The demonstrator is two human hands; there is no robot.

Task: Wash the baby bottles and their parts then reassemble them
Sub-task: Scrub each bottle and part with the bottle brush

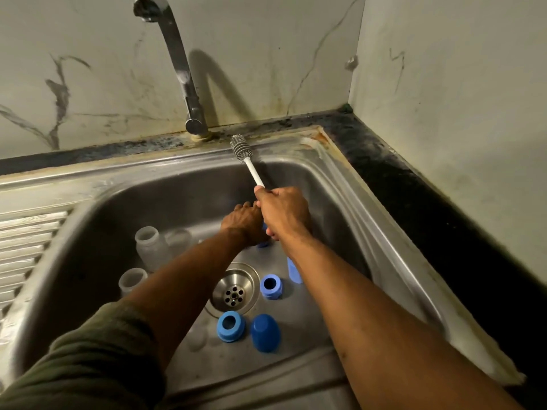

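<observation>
Head cam looks down into a steel sink [349,184], both arms reaching in toward the back wall of the basin. Right hand [284,211] is wrapped tight around the white handle of a bottle brush [247,161], grey bristle head pointing up at the back rim just beside the tap [177,66]. Left hand [245,223] is right up against it, curled over something blue [263,242], mostly hidden so can't tell which part it is. Rest of the bottle stuff is scattered on the basin floor: two clear bottles [151,247] lying near the left wall, plus a third one [132,281] closer to the front. A blue ring [270,287] sits just right of the drain [233,288], another blue ring [231,325] and a blue cap [265,332] side by side in front of the drain, and a pale blue piece [294,272] peeks out beside the right forearm
</observation>
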